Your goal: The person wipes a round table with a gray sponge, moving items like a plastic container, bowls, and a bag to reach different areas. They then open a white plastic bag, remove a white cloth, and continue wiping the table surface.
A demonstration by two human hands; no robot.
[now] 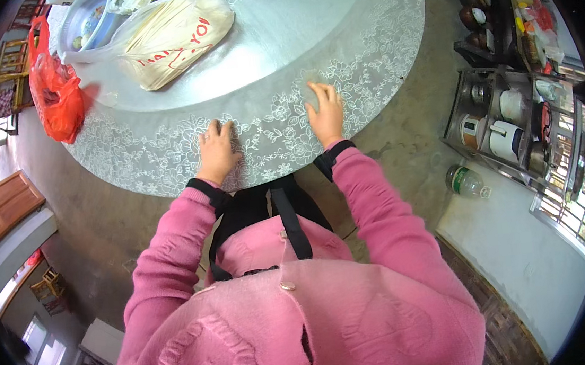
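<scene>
Both my hands rest at the near edge of a round table with a clear, white-flowered lace-pattern cover point(261, 140). My left hand point(216, 152) lies on the cover with its fingers slightly bent and apart. Further right, my right hand point(327, 115) touches the same patterned border, thumb and fingers spread. Neither hand holds anything. Beyond my left hand lies a translucent plastic bag point(182, 36) with red lettering, with long thin pale sticks or strands inside. A red plastic bag point(55, 92) sits at the table's left edge.
A blue-white basin point(87, 23) with things in it stands at the far left of the table. On the right, a metal rack point(501, 105) holds pots and appliances. A large clear plastic bottle point(468, 182) is near it. Wooden chairs point(11, 64) stand at left.
</scene>
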